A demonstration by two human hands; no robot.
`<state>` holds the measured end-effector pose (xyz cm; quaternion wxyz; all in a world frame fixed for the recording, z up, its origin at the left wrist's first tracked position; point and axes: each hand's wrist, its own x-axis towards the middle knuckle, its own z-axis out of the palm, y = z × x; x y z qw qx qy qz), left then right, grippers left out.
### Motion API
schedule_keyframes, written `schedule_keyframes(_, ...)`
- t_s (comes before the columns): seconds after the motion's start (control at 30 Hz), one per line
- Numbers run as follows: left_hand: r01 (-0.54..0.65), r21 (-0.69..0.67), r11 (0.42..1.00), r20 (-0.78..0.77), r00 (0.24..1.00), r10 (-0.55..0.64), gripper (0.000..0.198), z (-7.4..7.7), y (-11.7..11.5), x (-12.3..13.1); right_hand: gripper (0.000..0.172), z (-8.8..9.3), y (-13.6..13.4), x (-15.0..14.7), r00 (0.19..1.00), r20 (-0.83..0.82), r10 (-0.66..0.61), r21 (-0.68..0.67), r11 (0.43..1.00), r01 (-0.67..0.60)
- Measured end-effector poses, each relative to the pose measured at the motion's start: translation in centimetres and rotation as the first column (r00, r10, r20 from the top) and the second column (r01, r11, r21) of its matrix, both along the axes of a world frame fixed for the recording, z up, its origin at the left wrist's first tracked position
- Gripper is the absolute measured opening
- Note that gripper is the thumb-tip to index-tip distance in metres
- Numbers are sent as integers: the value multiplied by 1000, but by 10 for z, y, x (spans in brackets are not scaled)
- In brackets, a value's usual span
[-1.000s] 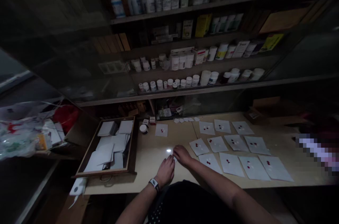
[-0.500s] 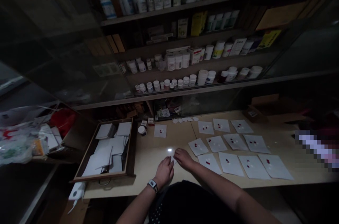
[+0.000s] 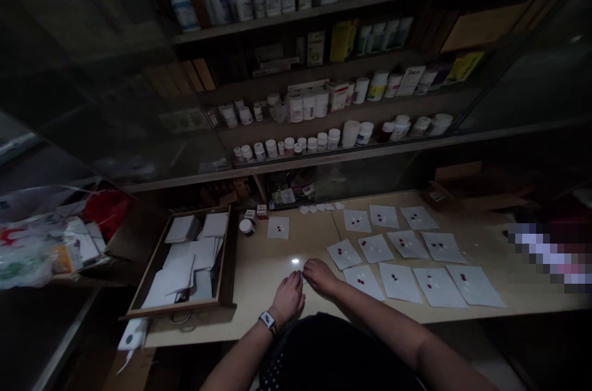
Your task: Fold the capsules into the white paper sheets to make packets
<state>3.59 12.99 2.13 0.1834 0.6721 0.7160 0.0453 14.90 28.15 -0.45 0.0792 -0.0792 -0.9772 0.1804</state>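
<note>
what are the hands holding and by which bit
Apparently a small piece of white paper, pinched at its edge by the fingers of the right hand. The left hand is right beside it; whether it grips too is too small to tell.

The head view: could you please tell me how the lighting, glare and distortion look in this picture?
In the head view, the scene is dim, with a small glare spot on the counter just above the left hand and right hand; the wide lens slants the shelves, and a pixelated patch covers part of the right side.
</note>
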Motion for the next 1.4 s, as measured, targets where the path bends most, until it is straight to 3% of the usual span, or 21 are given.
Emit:
schedule_keyframes(0.2,-15,-11,1000,12,1000,15,55,1,1,1,23,9,-5,-2,998,66,-23,18,1000,22)
schedule_keyframes(0.5,31,-34,999,0,1000,-31,58,5,0,0,25,0,-7,2,997,80,18,59,998,-23)
schedule_keyframes(0.63,73,-10,997,-20,997,-73,57,1,-4,-2,22,5,-10,3,990,42,-135,-103,985,139)
schedule_keyframes(0.77,108,-15,994,-30,994,-108,52,-1,-7,-3,23,9,-10,-1,949,60,-308,-299,902,312)
schedule_keyframes(0.87,138,-15,990,-18,990,-138,49,1,-5,-5,24,9,-8,-6,911,111,-396,-323,853,410)
schedule_keyframes(1.0,137,-16,990,4,991,-137,52,8,2,-6,24,6,-7,-12,886,148,-440,-296,835,464)
schedule_keyframes(1.1,108,-27,994,21,994,-108,55,13,7,-6,23,7,-8,-12,897,125,-424,-293,848,442)
schedule_keyframes(1.27,75,-45,996,34,997,-74,53,13,8,-5,21,6,-8,-4,972,48,-229,-189,954,234)
schedule_keyframes(1.4,53,-20,998,21,998,-53,53,10,3,-2,22,2,-9,2,989,27,-146,-101,984,148)
